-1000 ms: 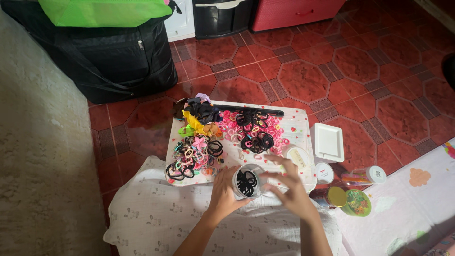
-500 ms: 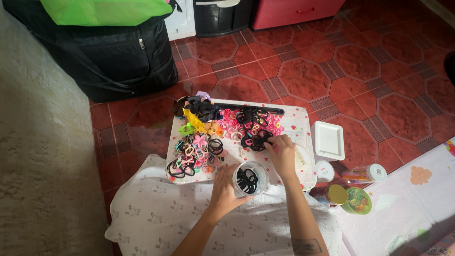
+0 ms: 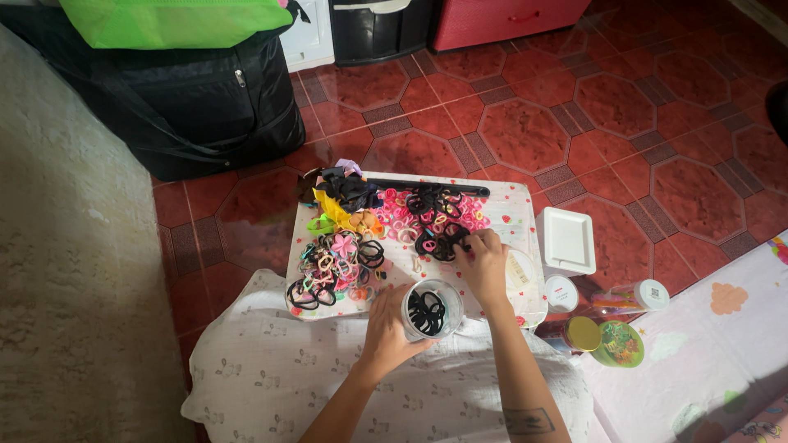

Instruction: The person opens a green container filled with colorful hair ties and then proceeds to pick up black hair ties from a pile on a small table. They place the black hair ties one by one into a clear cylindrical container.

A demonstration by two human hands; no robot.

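Note:
A white tray [image 3: 519, 199] on the red tiled floor carries heaps of hair ties. My left hand [image 3: 386, 322] grips a clear round jar [image 3: 432, 309] with black hair ties inside, at the tray's near edge. My right hand [image 3: 483, 264] reaches past the jar, its fingertips pinching at a pile of black hair ties [image 3: 440, 244]. Pink hair ties [image 3: 396, 215] lie behind that pile. A mixed coloured pile [image 3: 336, 267] fills the tray's left side, with yellow and black fabric scrunchies [image 3: 343, 199] at the back left.
A white square lid [image 3: 566, 240] lies right of the tray. Small jars [image 3: 561, 293] and a green round tin [image 3: 617, 343] stand near my right arm. A black bag [image 3: 180, 98] sits at the back left, a beige wall on the left, a white patterned cloth [image 3: 271, 377] under my arms.
My right hand moved from above the jar forward to the black hair tie pile and closed its fingers there. My left hand stayed on the jar.

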